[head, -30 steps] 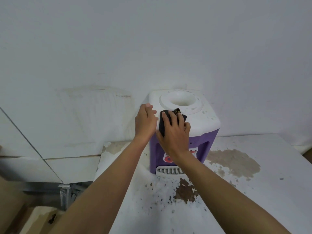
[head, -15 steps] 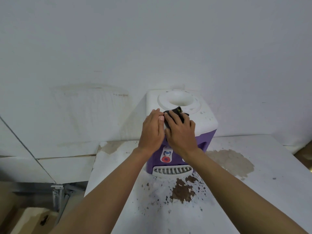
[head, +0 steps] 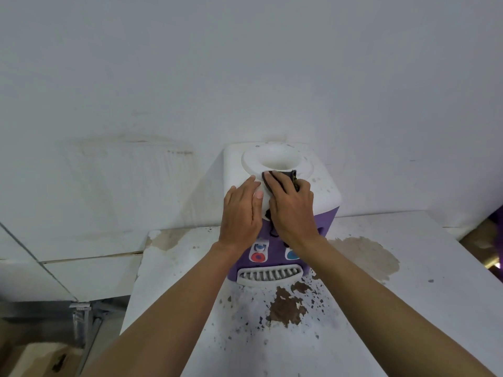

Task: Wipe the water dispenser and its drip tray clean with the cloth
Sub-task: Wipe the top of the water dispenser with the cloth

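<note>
pressing cloth (head: 288, 175) on dispenser (head: 325, 193) well rim: right hand (head: 292, 210)

The left hand (head: 241, 210) has been moved off the left edge of the water dispenser (head: 324, 191) and laid flat on its top beside the right hand (head: 292, 210). The cloth (head: 285, 176) has been pushed back to the bottle well (head: 277, 159).

Two bare forearms (head: 185, 308) reach forward from the lower corners and converge. The left grip (head: 241, 213) lies flat, palm down, fingers straight and together. The right grip (head: 292, 210) sits just beside it, palm down, fingers extended forward.
</note>
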